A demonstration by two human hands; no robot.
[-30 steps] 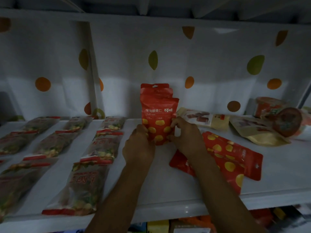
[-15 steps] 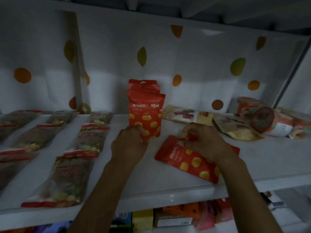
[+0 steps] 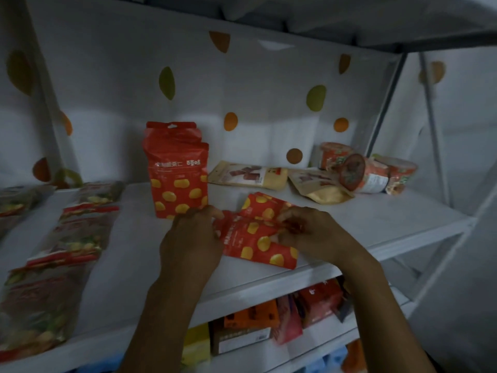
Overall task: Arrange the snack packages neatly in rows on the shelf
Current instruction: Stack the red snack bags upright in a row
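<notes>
Fingers: the left hand (image 3: 188, 243) pinched the near-left corner of a flat red pouch (image 3: 258, 243); the right hand (image 3: 312, 235) clamped its fingers (image 3: 285, 219) on that pouch's far-right edge.
Change: a second earlier both hands had steadied the standing red pouches (image 3: 177, 173); since then they had let go of these and closed on the flat one.
Meaning: the upright pair stood unaided, so that placement looked finished and the flat pouch seemed next to go up.
Pouch place: on the shelf (image 3: 134, 243) near its front lip, at 4 o'clock from the standing pair, overlapping another red pouch (image 3: 266, 205) behind it.
Further out: beige packets (image 3: 250, 176) and tipped cups (image 3: 365, 173) lay unsorted at 2 o'clock; flat rows of mixed-snack bags (image 3: 80, 232) lay at 9 o'clock.
</notes>
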